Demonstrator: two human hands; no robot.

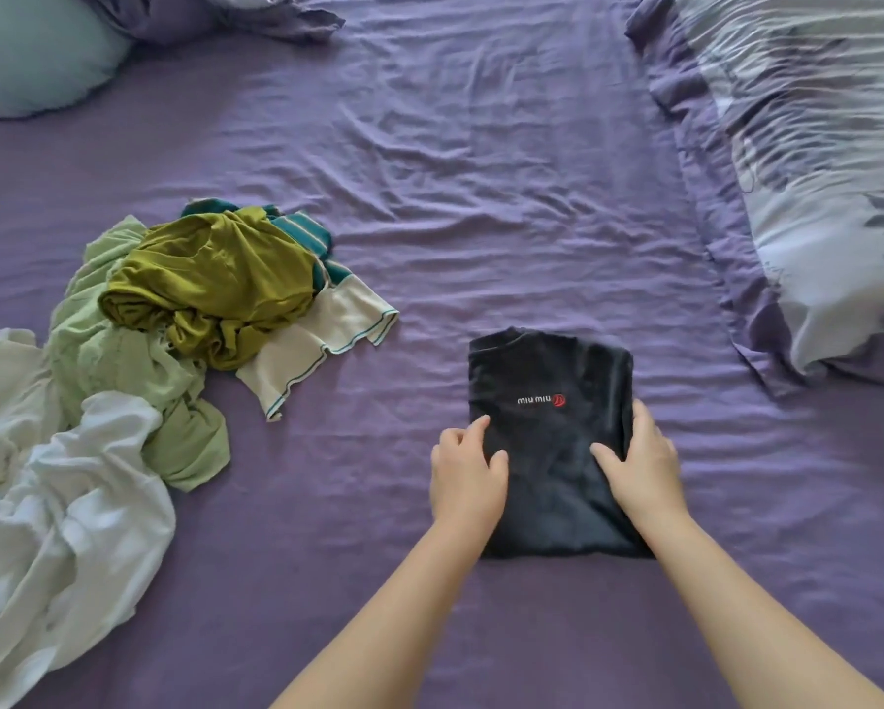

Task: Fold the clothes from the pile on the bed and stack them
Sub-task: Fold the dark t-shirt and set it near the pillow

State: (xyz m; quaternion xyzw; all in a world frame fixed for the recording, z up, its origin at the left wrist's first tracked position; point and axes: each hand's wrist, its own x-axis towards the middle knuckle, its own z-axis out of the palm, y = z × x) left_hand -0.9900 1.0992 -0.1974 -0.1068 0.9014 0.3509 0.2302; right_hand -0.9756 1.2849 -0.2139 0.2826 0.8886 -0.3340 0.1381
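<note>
black t-shirt (552, 371): folded into a neat rectangle, lower centre of the frame, flat on the purple sheet (480, 171)
left hand (465, 478): on the shirt's left edge, fingers loosely bent, gripping nothing
right hand (644, 468): on its right edge, fingers fairly straight, just pressing
pile (138, 350): unfolded, left side, olive, pale green, white and teal-striped bits
pillow (828, 171): upper right

A home bedroom, bed (480, 145) in wrinkled purple sheet, pale blue pillow (30, 58) at the head, patterned duvet (813, 171) bunched aside, loose clothes pile (122, 350)
</note>
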